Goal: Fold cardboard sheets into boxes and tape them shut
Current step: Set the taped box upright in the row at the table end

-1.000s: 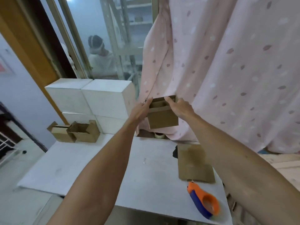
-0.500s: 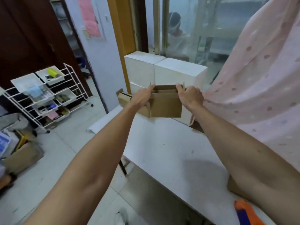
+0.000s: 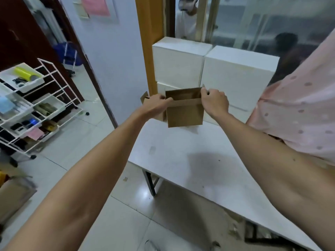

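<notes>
Left hand point(image 3: 156, 105): it grips the left upper edge of the cardboard box point(image 3: 184, 113), with its fingers curled round the rim and its thumb towards the near face.
Right hand point(image 3: 215, 102): it grips the right upper corner of the same box, fingers bent over the edge, with a small upright flap pinched at its fingertips.
Cardboard box: brown and open at the top, it sits squarely between the two hands at arm's length, with its near face towards the camera. Whether its bottom touches the table point(image 3: 181, 160) or hangs just above it, I cannot tell.
Table: white; it runs beneath both forearms and on under the box.
Second cardboard box point(image 3: 144, 98): only partly seen, just behind the left hand, with a flap standing up.
White boxes point(image 3: 239, 73): stacked beyond both hands, directly behind the held box.
Pink curtain point(image 3: 299, 113): spotted; it hangs to the outside of the right arm and drapes onto the table there.
Wire rack point(image 3: 52, 82): white, with trays of small items; it stands on the tiled floor well out past the left arm.
Another person point(image 3: 186, 19): partly visible behind the glass, far beyond the hands.
</notes>
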